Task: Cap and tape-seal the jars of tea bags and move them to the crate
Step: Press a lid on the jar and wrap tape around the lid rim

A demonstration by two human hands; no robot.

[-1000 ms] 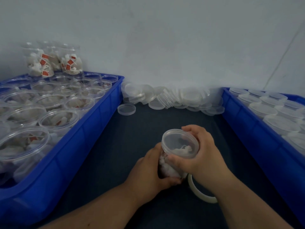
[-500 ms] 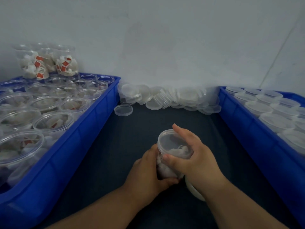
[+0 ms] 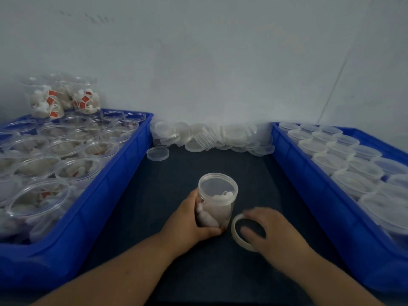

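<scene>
Clear plastic jar [image 3: 217, 204] w/ white tea bags inside is standing upright on the dark mat [image 3: 176, 177], about in the middle btw. the two blue crates. Its long axis is running vertical and its mouth is pointing up, w/ a translucent lid [image 3: 217, 186] sitting on top. The left hand [image 3: 187, 226] is grasping the jar from the left side: fingers are curling round the far wall and the thumb is pressing near the bottom. The right hand [image 3: 273, 233] is lying on the tape roll [image 3: 239, 240], which is flat on the mat just right of the jar, hole facing up. The thumb is inside the ring and the fingers are curving over the far rim, so it is gripping the roll, though this hand is blurred. The left crate [image 3: 123, 173] is holding open jars of tea bags, w/ a few more jars stacked at its back. The right crate [image 3: 309, 184] is holding capped jars. Loose lids [image 3: 220, 138] are piling along the wall btw. the crates.
</scene>
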